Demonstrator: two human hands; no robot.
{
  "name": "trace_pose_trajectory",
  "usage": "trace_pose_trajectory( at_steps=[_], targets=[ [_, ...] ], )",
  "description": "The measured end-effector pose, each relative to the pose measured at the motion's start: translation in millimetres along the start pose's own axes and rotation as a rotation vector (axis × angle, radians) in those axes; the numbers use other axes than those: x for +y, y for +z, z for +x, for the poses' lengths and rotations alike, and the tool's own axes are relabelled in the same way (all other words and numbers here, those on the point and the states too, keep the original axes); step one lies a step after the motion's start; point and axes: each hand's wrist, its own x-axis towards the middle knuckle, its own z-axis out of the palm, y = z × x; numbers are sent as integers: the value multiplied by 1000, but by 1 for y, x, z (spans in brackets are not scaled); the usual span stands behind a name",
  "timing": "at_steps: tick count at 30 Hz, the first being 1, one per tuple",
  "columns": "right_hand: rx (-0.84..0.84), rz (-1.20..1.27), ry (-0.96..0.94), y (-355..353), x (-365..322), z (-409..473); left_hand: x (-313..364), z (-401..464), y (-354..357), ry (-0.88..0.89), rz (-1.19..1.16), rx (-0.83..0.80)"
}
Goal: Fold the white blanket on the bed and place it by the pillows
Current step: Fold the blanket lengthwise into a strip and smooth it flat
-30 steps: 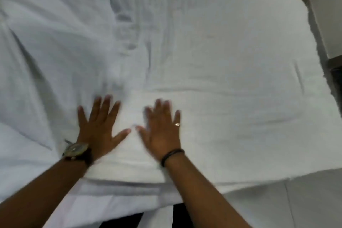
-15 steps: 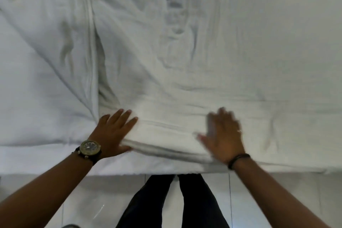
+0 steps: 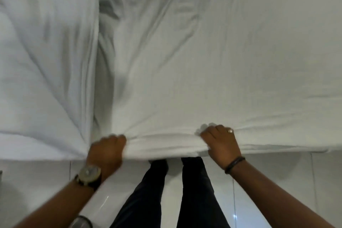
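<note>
The white blanket (image 3: 212, 57) lies spread over the bed, its thick folded near edge running along the bed's front side. My left hand (image 3: 106, 151), with a watch on the wrist, is closed on that edge at its left corner. My right hand (image 3: 220, 143), wearing a ring and a dark wristband, grips the same edge further right. The cloth bunches into creases between and around both fists. No pillows are in view.
A white sheet or second layer (image 3: 42, 61) covers the bed's left part, with a deep fold (image 3: 103, 61) between it and the blanket. Below the bed edge is glossy white tiled floor (image 3: 277, 181), where my dark-trousered legs (image 3: 185, 194) stand.
Both hands were flat on the blanket, smoothing it. Now they have slid to the near edge and closed on it, bunching the cloth. The view has tilted down toward the floor.
</note>
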Motion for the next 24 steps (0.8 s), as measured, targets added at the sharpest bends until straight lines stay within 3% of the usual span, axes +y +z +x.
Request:
trace_pose_trajectory(
  at_steps=[3,5,9,13,15,19,21,24],
  targets=[
    [-155,55,56,16,-6,-26,8,-39,35,-25,-93,-124],
    [-188,128,55,13,-14,-21,6,-26,32,-49,-169,-22],
    [5,237,-56,7,-69,30,30,39,3,52,-246,305],
    [-66,67,22,43,-70,65,57,86,22,52,-192,223],
    [-105,-79,127,57,-15,41,54,81,40,-24,-167,159],
    [-178,-146,551,36,92,-42,47,59,47,-37,-126,109],
    [-246,-103,661,21,112,-53,50,61,41,-59,-135,79],
    [-158,26,725,13,99,-16,62,76,30,-90,-141,41]
  ],
)
